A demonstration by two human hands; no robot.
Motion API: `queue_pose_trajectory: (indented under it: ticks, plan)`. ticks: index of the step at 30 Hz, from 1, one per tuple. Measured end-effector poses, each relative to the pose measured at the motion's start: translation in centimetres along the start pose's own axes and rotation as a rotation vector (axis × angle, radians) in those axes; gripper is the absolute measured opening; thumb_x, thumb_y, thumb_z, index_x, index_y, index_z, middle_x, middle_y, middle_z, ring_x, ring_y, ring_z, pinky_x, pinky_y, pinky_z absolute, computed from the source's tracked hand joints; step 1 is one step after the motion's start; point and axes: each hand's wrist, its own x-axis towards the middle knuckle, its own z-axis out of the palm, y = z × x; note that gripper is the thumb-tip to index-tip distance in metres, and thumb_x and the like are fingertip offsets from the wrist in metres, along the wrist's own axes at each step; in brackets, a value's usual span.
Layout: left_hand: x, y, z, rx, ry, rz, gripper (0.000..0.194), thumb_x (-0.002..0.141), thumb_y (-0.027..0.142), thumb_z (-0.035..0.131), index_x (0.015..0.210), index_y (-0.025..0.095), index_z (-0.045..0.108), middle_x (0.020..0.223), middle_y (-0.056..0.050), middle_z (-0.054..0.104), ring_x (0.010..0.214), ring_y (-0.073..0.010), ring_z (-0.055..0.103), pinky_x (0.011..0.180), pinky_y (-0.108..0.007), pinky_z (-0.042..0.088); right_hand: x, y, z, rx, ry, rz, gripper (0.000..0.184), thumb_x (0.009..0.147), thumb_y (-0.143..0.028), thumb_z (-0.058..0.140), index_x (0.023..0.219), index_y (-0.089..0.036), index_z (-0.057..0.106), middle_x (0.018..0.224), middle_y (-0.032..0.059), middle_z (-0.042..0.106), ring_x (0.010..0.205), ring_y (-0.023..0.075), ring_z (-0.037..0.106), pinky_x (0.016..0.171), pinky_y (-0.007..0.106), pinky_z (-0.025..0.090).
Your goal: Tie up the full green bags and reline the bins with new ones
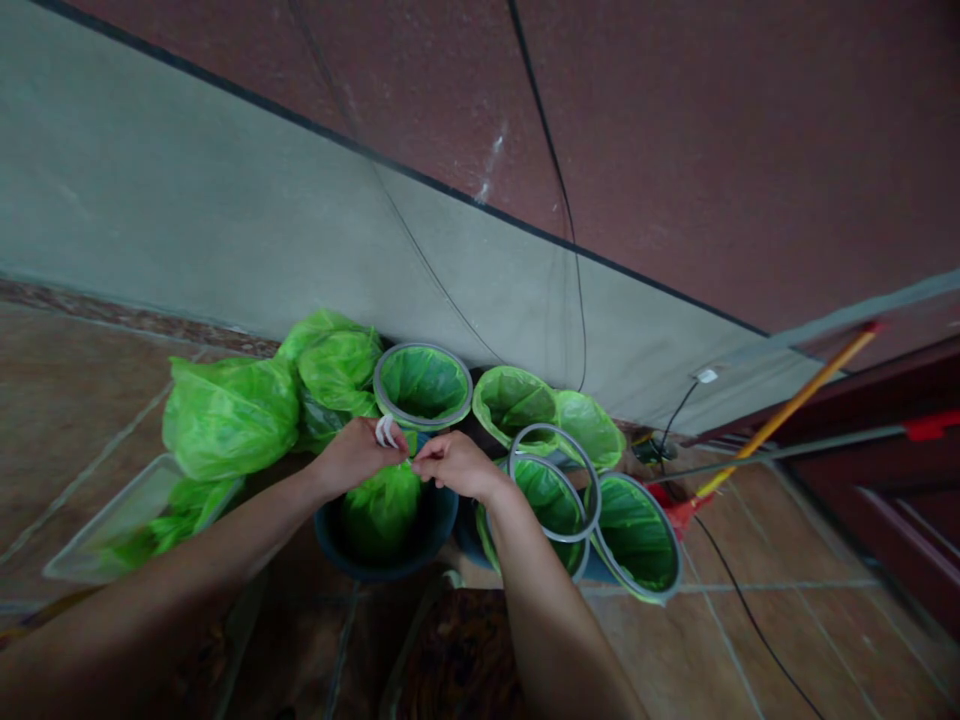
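Note:
A green plastic bag (382, 505) sits inside a dark blue bin (386, 572) in front of me. Over it my left hand (360, 455) pinches the gathered top of the bag. My right hand (454, 462) is closed at the same spot, fingertips together on the bag's top edge. White loops (386, 432) show around the fingers of my left hand; I cannot tell what they are. Just behind my hands stands a bin with a grey rim and a green liner (422, 385).
Full green bags (231, 415) lie at the left, above a clear plastic tub (97, 530) with green bags in it. At right are several lined bins (637, 535) and a loose grey ring (598, 505). A yellow-handled broom (787, 410) leans near a red door. Cables (742, 600) cross the tiles.

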Motion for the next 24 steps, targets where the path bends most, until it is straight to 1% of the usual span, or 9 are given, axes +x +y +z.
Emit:
queue_pose_trajectory:
  ticks: [2,4,7,10,13,15,19,22,24]
  plan:
    - [0.1,-0.1,-0.1,0.04,-0.017,0.048,0.009,0.064,0.022,0.063,0.068,0.015,0.063,0.061,0.002,0.06,0.06,-0.0119,0.052,0.061,-0.025,0.041,0.2,0.2,0.0,-0.019,0.001,-0.009,0.01,0.075,-0.022,0.064,0.074,-0.014,0.07,0.062,-0.0012,0.062,0.051,0.0068,0.051,0.049,0.018,0.041]
    - [0.2,-0.2,0.0,0.083,-0.006,0.09,0.007,0.065,0.02,0.059,0.069,0.016,0.062,0.062,0.002,0.061,0.06,-0.012,0.053,0.06,-0.024,0.042,0.3,0.2,0.0,-0.039,0.022,-0.025,0.011,0.076,-0.022,0.062,0.073,-0.014,0.069,0.062,-0.0014,0.061,0.05,0.0063,0.05,0.049,0.017,0.04]
    - [0.1,-0.3,0.4,0.152,0.032,0.143,0.012,0.065,0.014,0.05,0.071,0.017,0.06,0.061,0.003,0.06,0.059,-0.0122,0.054,0.058,-0.023,0.042,0.6,0.3,0.1,-0.051,0.085,-0.023,0.013,0.079,-0.021,0.059,0.079,-0.015,0.07,0.066,-0.0012,0.063,0.048,0.0054,0.048,0.047,0.017,0.039]
    - [-0.2,-0.4,1.2,0.186,0.074,0.177,0.016,0.069,0.013,0.045,0.073,0.018,0.059,0.061,0.002,0.06,0.058,-0.0123,0.055,0.057,-0.023,0.043,0.8,0.3,0.3,-0.048,0.108,-0.012,0.017,0.082,-0.017,0.053,0.082,-0.016,0.07,0.07,-0.0007,0.065,0.046,0.0049,0.049,0.047,0.017,0.039]
    - [-0.6,-0.5,2.1,0.145,0.093,0.154,0.014,0.075,0.019,0.046,0.079,0.018,0.059,0.062,0.002,0.06,0.056,-0.0124,0.055,0.054,-0.023,0.042,0.9,0.0,0.6,-0.021,0.1,-0.016,0.019,0.083,-0.013,0.051,0.077,-0.015,0.069,0.068,-0.001,0.064,0.046,0.0051,0.05,0.047,0.017,0.039]
    - [-0.7,-0.5,2.4,0.126,0.113,0.134,0.012,0.077,0.025,0.049,0.083,0.019,0.058,0.065,0.002,0.061,0.057,-0.0129,0.056,0.053,-0.023,0.042,0.8,-0.3,0.6,0.035,0.093,-0.021,0.019,0.084,-0.014,0.051,0.076,-0.014,0.069,0.067,-0.001,0.064,0.046,0.0048,0.049,0.047,0.016,0.038]
    - [-0.7,-0.5,2.1,0.186,0.154,0.12,0.013,0.077,0.031,0.053,0.08,0.019,0.058,0.067,0.001,0.062,0.06,-0.0136,0.056,0.055,-0.024,0.042,0.6,-0.8,0.4,0.131,0.082,0.001,0.017,0.083,-0.017,0.056,0.074,-0.013,0.069,0.065,-0.0003,0.065,0.046,0.004,0.046,0.047,0.016,0.037]
    - [-0.5,-0.3,1.6,0.204,0.113,0.1,0.014,0.076,0.032,0.055,0.073,0.019,0.059,0.065,0.001,0.061,0.059,-0.0139,0.055,0.057,-0.025,0.042,0.8,-0.6,0.5,0.11,0.107,0.034,0.014,0.081,-0.019,0.058,0.074,-0.013,0.069,0.064,0.0005,0.065,0.046,0.0047,0.047,0.048,0.017,0.038]
    - [-0.4,-0.3,1.3,0.215,0.073,0.071,0.015,0.075,0.032,0.056,0.071,0.018,0.061,0.063,0.0,0.062,0.058,-0.0143,0.054,0.056,-0.025,0.041,0.9,-0.4,0.6,0.001,0.14,0.036,0.015,0.082,-0.019,0.057,0.075,-0.014,0.069,0.067,0.002,0.067,0.048,0.0065,0.051,0.051,0.019,0.04]
